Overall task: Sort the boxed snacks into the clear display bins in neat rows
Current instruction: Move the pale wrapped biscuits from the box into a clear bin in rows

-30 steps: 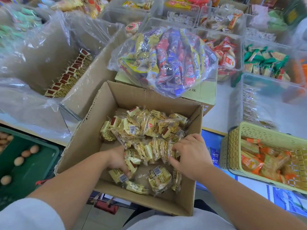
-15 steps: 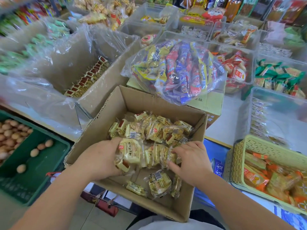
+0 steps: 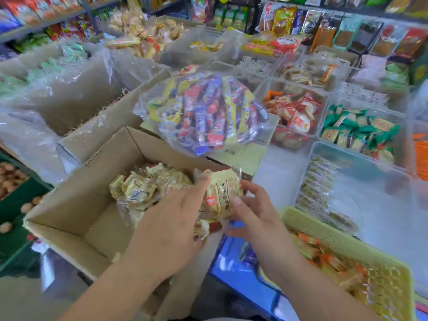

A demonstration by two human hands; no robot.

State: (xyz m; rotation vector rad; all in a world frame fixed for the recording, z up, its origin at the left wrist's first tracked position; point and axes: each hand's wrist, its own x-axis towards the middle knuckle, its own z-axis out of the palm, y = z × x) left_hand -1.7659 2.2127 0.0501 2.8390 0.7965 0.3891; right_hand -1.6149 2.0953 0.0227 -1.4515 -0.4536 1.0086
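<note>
Lifting is the new thing here: a second ago both hands were down among the wrappers on the floor of the cardboard box (image 3: 76, 195), and half a second ago only the left had raised one pack. Now a clutch of yellow snack packs (image 3: 223, 193) is up at the box's right-hand rim, held between the two hands.

The left hand (image 3: 171, 230) wraps over the clutch from the near side, with its fingers curled across the top. The right hand (image 3: 259, 218) closes on it from the other side, its thumb pressed on the printed face of the front pack and its fingers tucked behind and beneath. Motion blur smears the bundle, so I cannot tell how many packs it holds, though it looks like several.

The remaining packs (image 3: 143, 184) lie heaped in the box just ahead of the left hand. The box floor under that wrist is now bare where loose packs lay before.

For the task, this reads as the end of gathering and the start of carrying. Beyond and to the right of the right hand stands a clear bin (image 3: 361, 163), with a standing row of similar packs (image 3: 317, 181) along its nearer wall and open floor beside it. That is probably where this handful goes, set on edge against that row. The yellow basket (image 3: 312, 225) sits just under the right forearm, and the load has to pass over it.
</note>
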